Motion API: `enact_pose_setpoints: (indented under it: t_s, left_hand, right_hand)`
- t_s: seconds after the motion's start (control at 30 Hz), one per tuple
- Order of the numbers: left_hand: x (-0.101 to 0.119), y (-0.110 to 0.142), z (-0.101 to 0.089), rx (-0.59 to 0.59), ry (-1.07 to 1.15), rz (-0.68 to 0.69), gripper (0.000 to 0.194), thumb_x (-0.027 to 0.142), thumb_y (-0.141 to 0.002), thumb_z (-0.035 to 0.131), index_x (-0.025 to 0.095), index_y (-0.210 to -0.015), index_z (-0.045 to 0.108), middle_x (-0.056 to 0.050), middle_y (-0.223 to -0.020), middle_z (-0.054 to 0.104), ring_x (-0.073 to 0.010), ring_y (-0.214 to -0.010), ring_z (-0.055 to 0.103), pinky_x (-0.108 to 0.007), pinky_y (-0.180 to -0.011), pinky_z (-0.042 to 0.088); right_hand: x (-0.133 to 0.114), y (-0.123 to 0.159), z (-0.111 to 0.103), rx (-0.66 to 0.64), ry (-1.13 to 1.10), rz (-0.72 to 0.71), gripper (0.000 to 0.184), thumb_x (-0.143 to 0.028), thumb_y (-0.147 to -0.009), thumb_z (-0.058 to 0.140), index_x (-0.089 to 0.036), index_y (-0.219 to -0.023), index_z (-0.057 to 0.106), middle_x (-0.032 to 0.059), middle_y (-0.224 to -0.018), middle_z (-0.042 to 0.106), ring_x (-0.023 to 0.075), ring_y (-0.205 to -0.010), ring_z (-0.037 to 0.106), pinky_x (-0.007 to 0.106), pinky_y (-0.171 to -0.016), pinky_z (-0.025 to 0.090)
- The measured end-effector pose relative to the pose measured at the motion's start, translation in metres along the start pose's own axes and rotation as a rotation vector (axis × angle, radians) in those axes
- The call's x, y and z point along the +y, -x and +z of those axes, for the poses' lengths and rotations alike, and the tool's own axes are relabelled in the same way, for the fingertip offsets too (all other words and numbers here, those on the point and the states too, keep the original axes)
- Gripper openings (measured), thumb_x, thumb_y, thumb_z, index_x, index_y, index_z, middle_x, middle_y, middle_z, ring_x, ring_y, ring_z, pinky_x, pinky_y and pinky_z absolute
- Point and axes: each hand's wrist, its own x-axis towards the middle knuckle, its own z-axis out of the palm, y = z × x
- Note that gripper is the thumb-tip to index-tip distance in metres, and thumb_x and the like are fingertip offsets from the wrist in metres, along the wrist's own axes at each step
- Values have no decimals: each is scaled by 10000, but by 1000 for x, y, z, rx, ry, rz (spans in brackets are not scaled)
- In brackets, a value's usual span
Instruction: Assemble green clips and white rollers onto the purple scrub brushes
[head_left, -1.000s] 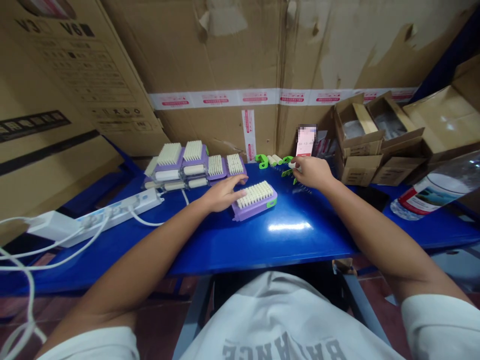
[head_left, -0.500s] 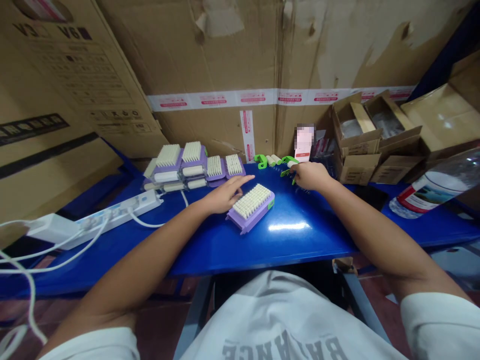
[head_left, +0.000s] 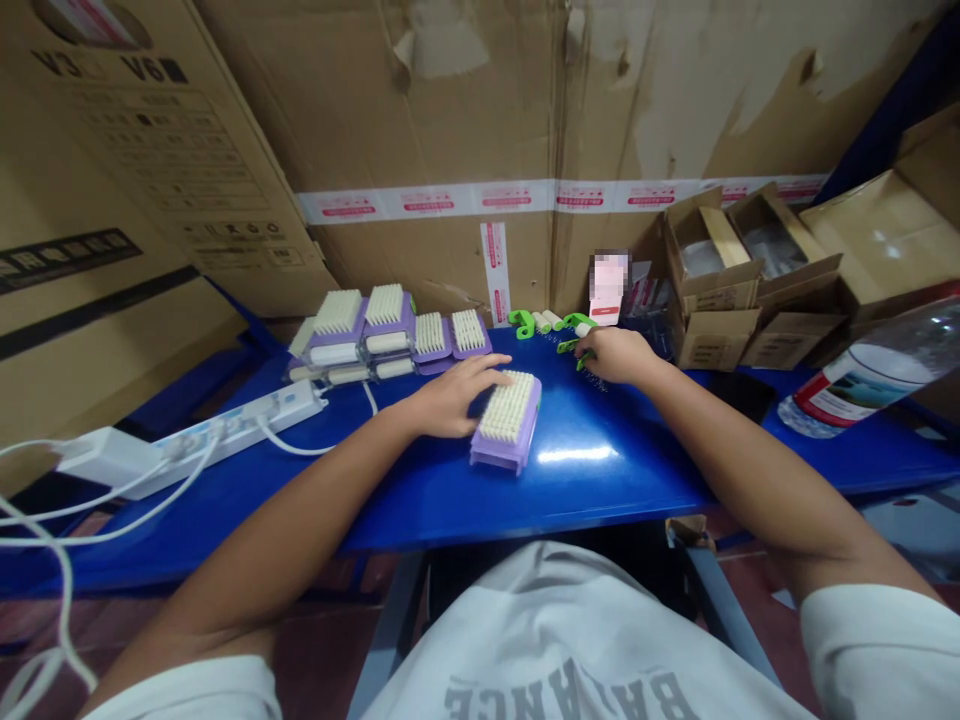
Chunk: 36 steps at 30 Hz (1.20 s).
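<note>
A purple brush with white bristles (head_left: 506,425) lies on the blue table (head_left: 600,490), turned lengthwise away from me. My left hand (head_left: 454,397) is against its left side, with the fingers reaching past the bristles' far end. Farther right, my right hand (head_left: 615,356) pinches a small green-and-white plastic piece (head_left: 576,345) at its fingertips. Its exact shape is partly hidden by my fingers. A short dark bristly strip (head_left: 596,380) lies just below that hand. Several green clips and white cylinders (head_left: 544,320) stand in a row at the table's back edge.
Several purple brushes (head_left: 386,325) are stacked at the back left. A white power strip (head_left: 240,425) with cables and a charger lies at the left. Open cardboard boxes (head_left: 709,250) stand at the back right, beside a large plastic bottle (head_left: 862,380). Carton walls rise behind.
The purple brush has turned from lying diagonally to pointing almost straight away from me, with my left hand moving along with it. My right hand has shifted slightly left and lower.
</note>
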Motion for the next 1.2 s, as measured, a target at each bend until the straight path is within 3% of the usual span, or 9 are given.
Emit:
enact_pose_setpoints:
  t_s: [0.2, 0.4, 0.57, 0.8, 1.0, 1.2]
  left_hand:
    - [3, 0, -3, 42, -3, -2, 584, 363, -750, 836, 233, -1236, 540, -217, -1653, 463, -408, -1558, 426, -605, -1274, 367]
    - [2, -2, 1, 83, 25, -21, 579, 502, -725, 889, 248, -1073, 503, -220, -1575, 549, -408, -1478, 517, -576, -1219, 425]
    - [-1, -2, 4, 77, 53, -34, 614, 549, -734, 895, 260, -1052, 456, -199, -1490, 626, -369, -1356, 636, -501, -1105, 522]
    - [-1, -2, 3, 70, 79, -53, 641, 560, -735, 895, 263, -1073, 438, -205, -1478, 633, -361, -1368, 636, -496, -1107, 531]
    - [-1, -1, 4, 55, 70, -77, 645, 548, -743, 897, 256, -1114, 457, -197, -1499, 620, -352, -1391, 624, -486, -1122, 533]
    - [0, 1, 4, 26, 26, -147, 858, 550, -751, 897, 241, -1417, 455, -176, -1517, 612, -354, -1406, 619, -484, -1177, 506]
  right_hand:
    - [-1, -1, 1, -11, -60, -40, 347, -247, -904, 651, -263, -1208, 819, 106, -1292, 772, 343, -1171, 725, 387, -860, 566]
    - [-1, -2, 3, -11, -83, -60, 432, -122, -867, 642, -231, -1261, 783, 105, -1285, 776, 326, -1175, 727, 358, -837, 548]
    - [2, -5, 3, -16, -98, -97, 410, -24, -843, 626, -209, -1167, 797, 94, -1172, 798, 288, -1104, 734, 319, -799, 512]
    - [8, -12, 9, -3, -154, -231, 330, -63, -877, 618, -185, -1123, 803, 103, -1095, 806, 275, -1007, 735, 339, -824, 512]
    - [13, -17, 19, 5, -288, -328, 500, 9, -818, 585, -165, -1249, 771, 114, -1164, 788, 260, -1027, 734, 354, -919, 554]
    - [15, -19, 24, 165, -479, -389, 501, -13, -821, 610, -184, -1263, 771, 119, -1248, 781, 297, -1162, 722, 438, -1049, 549]
